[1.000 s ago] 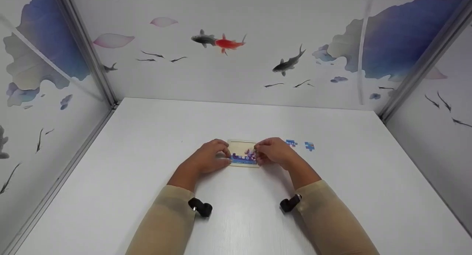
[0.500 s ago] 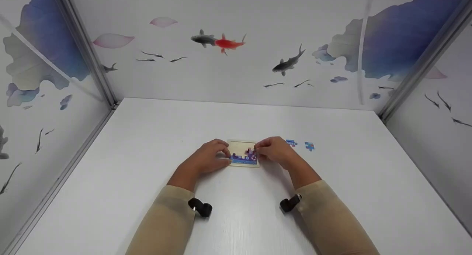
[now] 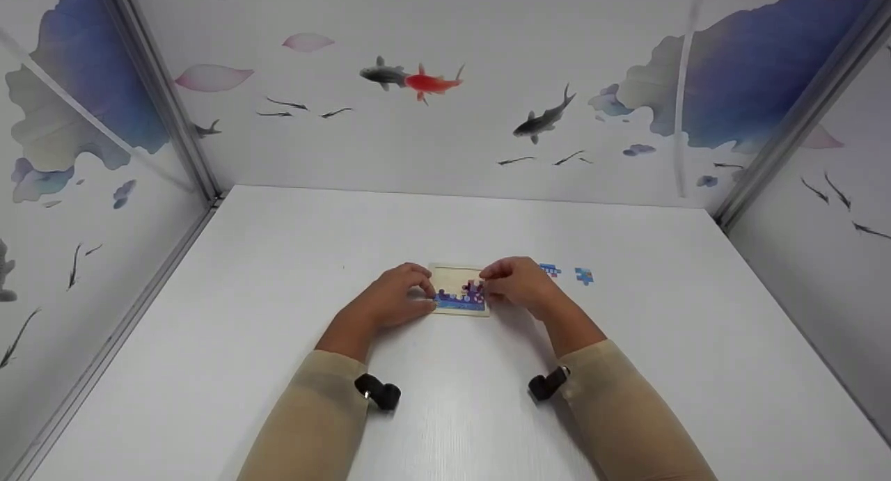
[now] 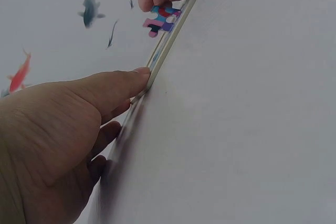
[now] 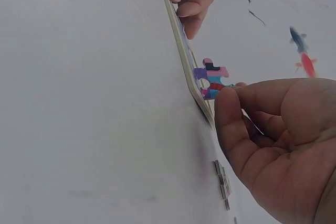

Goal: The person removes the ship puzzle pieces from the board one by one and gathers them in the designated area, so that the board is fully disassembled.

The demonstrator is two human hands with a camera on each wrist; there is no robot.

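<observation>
A small wooden puzzle tray (image 3: 451,276) lies flat on the white table, its lower part filled with blue and purple jigsaw pieces. My left hand (image 3: 398,296) holds the tray's left side; the thumb (image 4: 123,83) rests on its near edge and the other fingers are partly hidden. At the right side, my right hand (image 3: 518,284) pinches a multicoloured jigsaw piece (image 5: 214,80) between thumb and fingertips. This piece stands tilted up over the tray's right part, with pink, black, purple, red and blue patches showing.
Two blue jigsaw pieces lie on the table (image 3: 445,425) beyond the right hand: one (image 3: 550,270) partly covered by that hand, the other (image 3: 584,276) farther right. Printed panels (image 3: 452,147) with fish and leaves enclose the table at the back and sides.
My right hand has shifted slightly away from me along the tray's right side, baring more of the laid pieces at the lower right. The left hand and tray have stayed put.
</observation>
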